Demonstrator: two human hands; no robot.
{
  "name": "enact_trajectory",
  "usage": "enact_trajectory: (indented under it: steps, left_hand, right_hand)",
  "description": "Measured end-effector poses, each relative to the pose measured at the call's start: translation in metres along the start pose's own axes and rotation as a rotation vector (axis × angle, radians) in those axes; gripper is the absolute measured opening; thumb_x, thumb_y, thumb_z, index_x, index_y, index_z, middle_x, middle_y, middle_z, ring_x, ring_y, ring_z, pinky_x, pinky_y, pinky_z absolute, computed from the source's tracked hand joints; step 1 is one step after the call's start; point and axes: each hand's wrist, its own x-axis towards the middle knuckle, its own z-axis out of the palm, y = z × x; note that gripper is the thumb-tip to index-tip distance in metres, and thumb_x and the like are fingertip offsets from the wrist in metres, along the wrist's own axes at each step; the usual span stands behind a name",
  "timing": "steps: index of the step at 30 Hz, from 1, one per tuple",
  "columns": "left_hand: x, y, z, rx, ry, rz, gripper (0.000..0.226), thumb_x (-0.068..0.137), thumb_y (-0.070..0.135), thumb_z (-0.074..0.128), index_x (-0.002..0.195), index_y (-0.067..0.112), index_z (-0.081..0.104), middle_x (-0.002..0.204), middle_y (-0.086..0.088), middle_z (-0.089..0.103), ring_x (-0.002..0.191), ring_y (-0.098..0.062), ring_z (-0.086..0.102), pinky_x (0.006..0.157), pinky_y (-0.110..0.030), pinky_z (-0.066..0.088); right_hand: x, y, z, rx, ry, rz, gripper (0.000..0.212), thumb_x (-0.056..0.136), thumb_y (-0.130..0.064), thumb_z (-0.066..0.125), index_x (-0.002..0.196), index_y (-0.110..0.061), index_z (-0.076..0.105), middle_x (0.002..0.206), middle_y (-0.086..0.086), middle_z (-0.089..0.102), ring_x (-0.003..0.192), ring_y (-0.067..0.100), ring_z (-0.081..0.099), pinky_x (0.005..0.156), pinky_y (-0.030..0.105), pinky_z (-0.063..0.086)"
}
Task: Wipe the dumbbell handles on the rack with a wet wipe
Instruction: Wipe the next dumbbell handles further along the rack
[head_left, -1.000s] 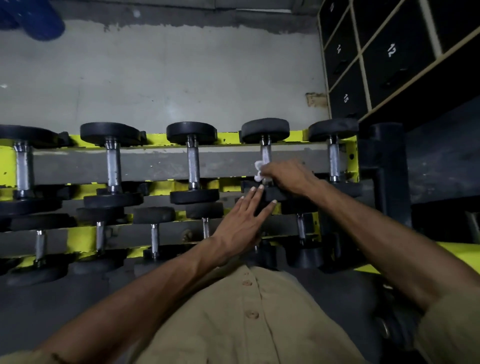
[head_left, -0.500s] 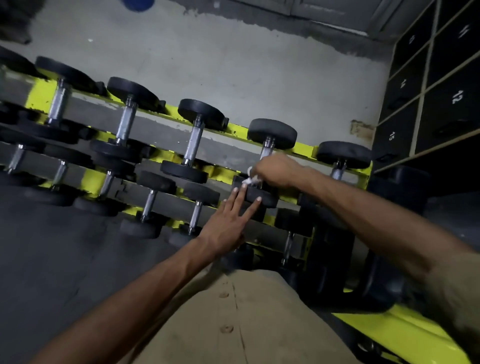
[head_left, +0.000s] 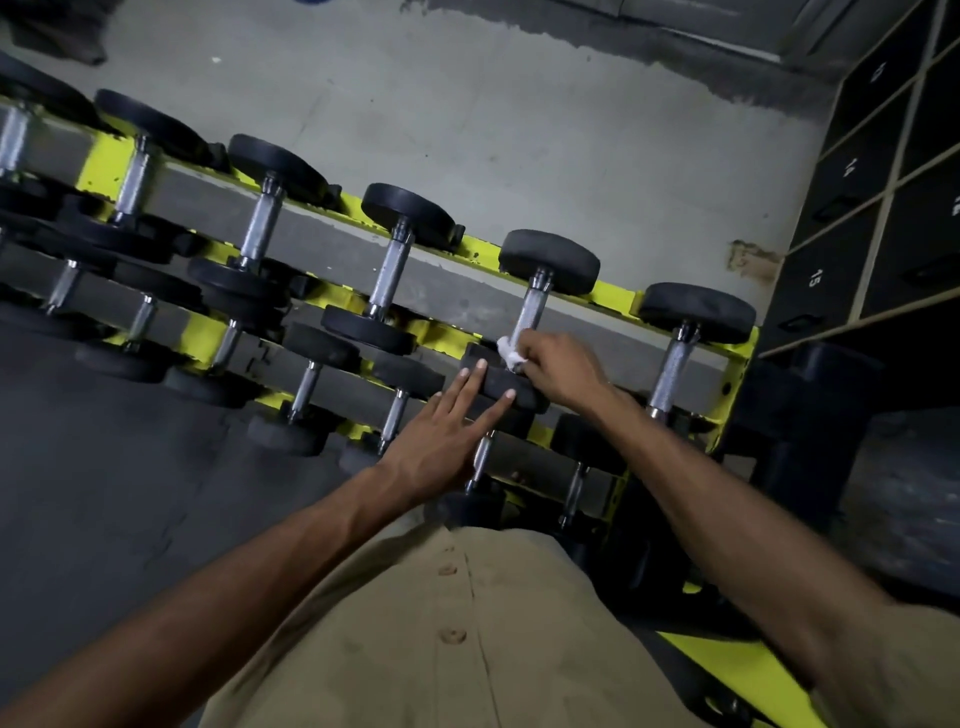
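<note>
The left hand (head_left: 441, 441) and right hand (head_left: 563, 371) both reach to the yellow rack (head_left: 618, 300), which carries two rows of black-ended dumbbells. On the upper row, the second dumbbell (head_left: 549, 260) from the right is the one touched. The left hand lies flat, fingers straight and spread, on its near weight (head_left: 498, 387). The right hand curls round the low end of its steel handle (head_left: 531, 312), pinching a white wet wipe (head_left: 510, 355) against it.
</note>
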Motion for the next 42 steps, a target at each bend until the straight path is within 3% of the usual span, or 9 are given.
enact_trajectory:
  steps: [6, 13, 20, 24, 26, 29, 32, 36, 42]
  left_hand:
    - [0.01, 0.004, -0.012, 0.046, -0.026, 0.021, 0.114, 0.096, 0.013, 0.067, 0.163, 0.037, -0.022, 0.162, -0.018, -0.044, 0.156, -0.038, -0.027, 0.131, -0.052, 0.012]
    - [0.021, 0.003, -0.026, 0.107, -0.098, 0.067, 0.115, 0.094, 0.008, 0.065, 0.163, 0.037, -0.022, 0.16, -0.023, -0.044, 0.153, -0.044, -0.032, 0.128, -0.05, 0.016]
    - [0.02, -0.006, -0.029, 0.087, -0.116, 0.114, 0.112, 0.093, 0.001, 0.058, 0.163, 0.039, -0.021, 0.16, -0.019, -0.047, 0.154, -0.041, -0.032, 0.128, -0.053, 0.015]
    - [0.02, -0.008, -0.027, 0.073, -0.099, 0.141, 0.109, 0.091, -0.007, 0.05, 0.164, 0.038, -0.019, 0.16, -0.019, -0.046, 0.153, -0.042, -0.032, 0.129, -0.055, 0.018]
    - [0.02, -0.01, -0.025, 0.069, -0.082, 0.145, 0.11, 0.09, -0.009, 0.049, 0.164, 0.038, -0.017, 0.161, -0.019, -0.045, 0.154, -0.042, -0.031, 0.128, -0.055, 0.02]
    - [0.019, -0.01, -0.022, 0.07, -0.056, 0.144, 0.111, 0.089, -0.011, 0.048, 0.164, 0.038, -0.019, 0.161, -0.019, -0.045, 0.154, -0.042, -0.03, 0.127, -0.055, 0.023]
    - [0.019, -0.009, -0.025, 0.063, -0.075, 0.135, 0.112, 0.09, -0.011, 0.048, 0.163, 0.038, -0.02, 0.161, -0.019, -0.045, 0.154, -0.042, -0.031, 0.128, -0.054, 0.022]
    - [0.017, -0.006, -0.027, 0.053, -0.094, 0.106, 0.11, 0.094, 0.001, 0.057, 0.164, 0.038, -0.02, 0.16, -0.019, -0.046, 0.154, -0.04, -0.032, 0.129, -0.054, 0.017]
    - [0.0, 0.007, -0.009, 0.125, -0.085, 0.01, 0.122, 0.092, 0.002, 0.064, 0.158, 0.025, -0.035, 0.154, -0.029, -0.048, 0.151, -0.047, -0.032, 0.129, -0.058, 0.01]
  right_hand:
    - [0.003, 0.02, 0.037, 0.473, 0.072, 0.411, 0.013, 0.086, -0.012, 0.07, 0.098, -0.016, 0.073, 0.103, 0.003, 0.076, 0.093, 0.022, 0.069, 0.083, 0.034, 0.056]
    - [0.034, 0.012, 0.014, 1.231, 0.063, 0.699, 0.03, 0.097, 0.009, 0.044, 0.087, -0.012, 0.063, 0.079, 0.01, 0.065, 0.062, 0.016, 0.061, 0.068, 0.032, 0.055]
    - [0.089, 0.01, 0.002, 1.927, 0.254, 0.836, 0.041, 0.099, -0.005, 0.025, 0.104, 0.003, 0.065, 0.092, 0.02, 0.068, 0.069, 0.029, 0.072, 0.074, 0.044, 0.057]
    - [0.081, 0.001, 0.02, 1.65, 0.614, 0.87, 0.027, 0.099, -0.008, 0.045, 0.085, -0.01, 0.068, 0.072, 0.007, 0.07, 0.06, 0.02, 0.066, 0.064, 0.039, 0.056]
    - [0.07, -0.002, 0.028, 1.1, 0.82, 0.801, 0.023, 0.093, -0.023, 0.066, 0.074, -0.011, 0.063, 0.068, 0.002, 0.068, 0.065, 0.018, 0.061, 0.065, 0.041, 0.054]
    - [0.052, -0.01, 0.028, 0.432, 0.83, 0.509, 0.009, 0.09, -0.019, 0.064, 0.086, -0.011, 0.062, 0.089, 0.006, 0.062, 0.079, 0.025, 0.057, 0.064, 0.035, 0.044]
    - [0.042, -0.01, 0.022, -0.077, 0.735, 0.227, 0.014, 0.091, -0.011, 0.06, 0.103, -0.016, 0.065, 0.103, 0.005, 0.057, 0.088, 0.024, 0.054, 0.06, 0.032, 0.037]
    - [0.038, 0.001, 0.012, -0.348, 0.531, 0.059, 0.027, 0.095, -0.014, 0.057, 0.119, -0.023, 0.063, 0.128, -0.007, 0.06, 0.085, 0.022, 0.063, 0.055, 0.033, 0.044]
    - [0.053, -0.042, -0.016, -0.545, -0.209, -0.106, 0.021, 0.095, -0.025, 0.058, 0.113, -0.016, 0.066, 0.117, 0.005, 0.067, 0.101, 0.032, 0.069, 0.066, 0.036, 0.046]
